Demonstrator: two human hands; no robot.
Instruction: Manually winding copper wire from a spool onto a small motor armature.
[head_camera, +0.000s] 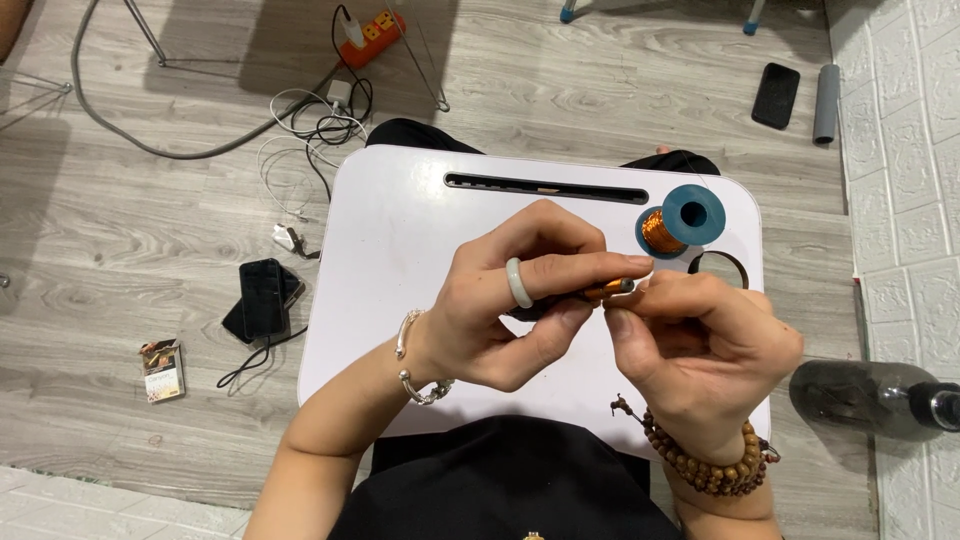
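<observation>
- Your left hand (500, 315) has its grip clenched around a small dark rod wound with copper wire (607, 289), thumb and fingers pinching it at mid-desk height; a pale ring sits on 1 finger and a silver bangle on the wrist.
- Your right hand (700, 355) meets the rod's grey tip, its grip pinched at that end; whether it grasps the rod or a fine wire, you cannot tell. A wooden bead bracelet circles that wrist.
- Both hands hover above the white desk (390, 240), near its right half.
- Just beyond them a blue spool of copper wire (682, 222) lies on the desk.
- On the floor: a black phone (263, 298) left, a dark bottle (870, 398) right.
</observation>
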